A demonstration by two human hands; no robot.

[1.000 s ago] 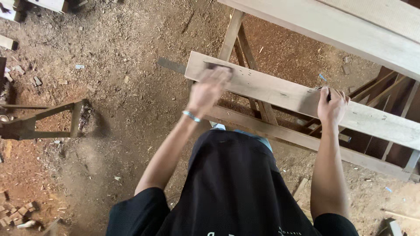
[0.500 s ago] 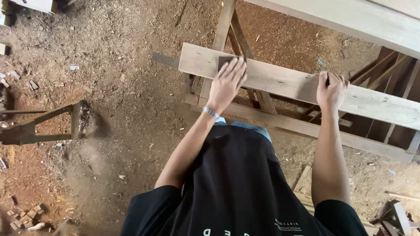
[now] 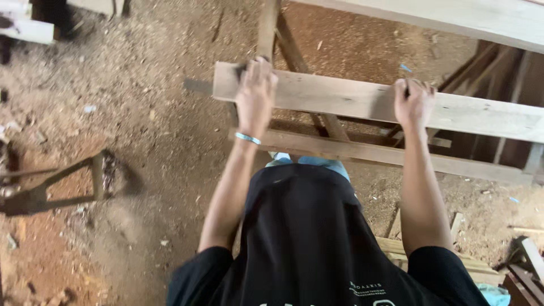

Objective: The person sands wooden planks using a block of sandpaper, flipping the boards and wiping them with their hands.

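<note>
Sawdust and brown dirt cover the ground (image 3: pixel 141 113) all over the left side of the frame, with small chips and bits of wood lying about. Across the upper middle runs a long pale wooden plank (image 3: pixel 340 99), going from just left of the middle out to the right edge and tipping down a little that way. The person's left hand (image 3: pixel 256 93) lies flat on the plank near its left end, with the fingers close together and stretched over the far edge. The right hand (image 3: pixel 415 102) is further along the same plank, well apart from the other hand, and its fingers are curled over the far edge, holding on. A thin light blue band (image 3: pixel 247 138) sits on the left wrist. Just below the plank a second, thinner board (image 3: pixel 362 153) runs the same way. Another wide pale board (image 3: pixel 453 17) crosses the top right of the frame. At the left edge, a dark metal frame (image 3: pixel 51 187) stands on the dirt. The person wears a black shirt (image 3: pixel 306 243), filling the bottom middle.
</note>
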